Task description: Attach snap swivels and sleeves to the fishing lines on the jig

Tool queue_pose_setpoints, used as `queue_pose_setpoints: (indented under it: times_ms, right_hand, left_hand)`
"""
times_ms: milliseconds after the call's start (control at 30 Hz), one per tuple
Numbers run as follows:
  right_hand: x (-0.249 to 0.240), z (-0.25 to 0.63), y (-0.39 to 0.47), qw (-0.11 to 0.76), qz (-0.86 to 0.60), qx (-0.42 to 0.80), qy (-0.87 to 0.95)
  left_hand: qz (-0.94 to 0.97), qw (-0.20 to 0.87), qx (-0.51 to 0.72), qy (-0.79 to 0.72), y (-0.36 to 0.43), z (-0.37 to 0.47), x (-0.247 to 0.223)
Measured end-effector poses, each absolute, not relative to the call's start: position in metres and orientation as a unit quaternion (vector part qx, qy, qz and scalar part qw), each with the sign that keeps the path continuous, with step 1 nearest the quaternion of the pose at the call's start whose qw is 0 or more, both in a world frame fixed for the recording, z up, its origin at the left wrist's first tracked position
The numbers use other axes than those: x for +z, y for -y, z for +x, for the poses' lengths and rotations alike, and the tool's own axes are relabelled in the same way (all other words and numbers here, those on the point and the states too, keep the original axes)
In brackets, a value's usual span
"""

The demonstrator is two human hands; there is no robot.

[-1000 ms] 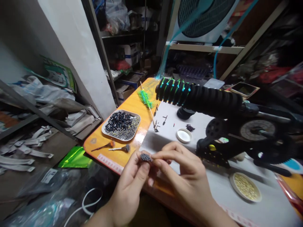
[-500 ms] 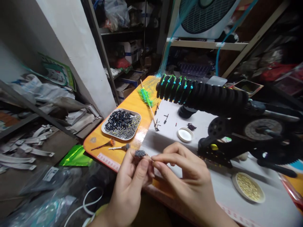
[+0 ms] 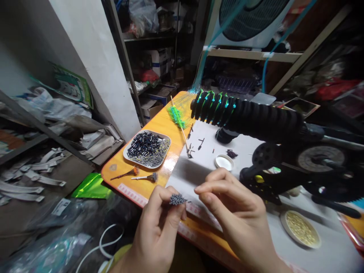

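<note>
My left hand (image 3: 159, 223) pinches a bundle with a cluster of small grey bead-like heads (image 3: 178, 199) between thumb and fingers. A few thin strands stick out of its right side. Just to the right, my right hand (image 3: 233, 212) is raised above the table edge with thumb and index fingertips nearly together. Whatever they hold, if anything, is too small to make out. Two similar bundles lie on the table beyond my left hand: one with a dark red stem and orange tips (image 3: 125, 173), one with a white stem and grey tips (image 3: 146, 177).
A white tray (image 3: 124, 154) holds black tubes and small grey pieces. A black ridged roller (image 3: 250, 113) wound with green and blue strands belongs to a geared machine at right. A dish of yellowish beads (image 3: 318, 243), a small white lid (image 3: 224, 163) and a green-bristled stick (image 3: 176, 115) lie around.
My right hand has drawn away to the right from the bundle, leaving a gap. My left hand has moved slightly right and down, still gripping the bundle.
</note>
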State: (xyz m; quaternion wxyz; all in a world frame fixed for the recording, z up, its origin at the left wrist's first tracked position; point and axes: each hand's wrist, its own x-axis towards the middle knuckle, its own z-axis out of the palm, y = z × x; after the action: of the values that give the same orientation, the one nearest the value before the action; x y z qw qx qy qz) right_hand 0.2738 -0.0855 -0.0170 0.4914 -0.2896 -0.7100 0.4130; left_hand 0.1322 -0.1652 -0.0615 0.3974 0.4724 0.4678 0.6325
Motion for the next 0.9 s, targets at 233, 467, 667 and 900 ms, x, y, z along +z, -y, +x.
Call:
queue_pose_setpoints:
  times_ms: [233,467,667,900]
  right_hand:
    - [-0.015,0.273,0.086,0.49,-0.285,0.408,0.716]
    - [-0.018,0.274,0.087,0.481,-0.26,0.361,0.756]
    - [-0.026,0.274,0.087,0.43,-0.216,0.31,0.82]
    - [-0.017,0.274,0.088,0.364,-0.18,0.256,0.877]
  left_hand:
    - [0.494,0.38,0.626,-0.469,0.166,0.131,-0.06]
    - [0.501,0.355,0.634,-0.47,0.166,0.128,-0.058]
    - [0.497,0.377,0.615,-0.481,0.169,0.123,-0.058]
    - [0.559,0.327,0.592,-0.48,0.167,0.112,-0.057]
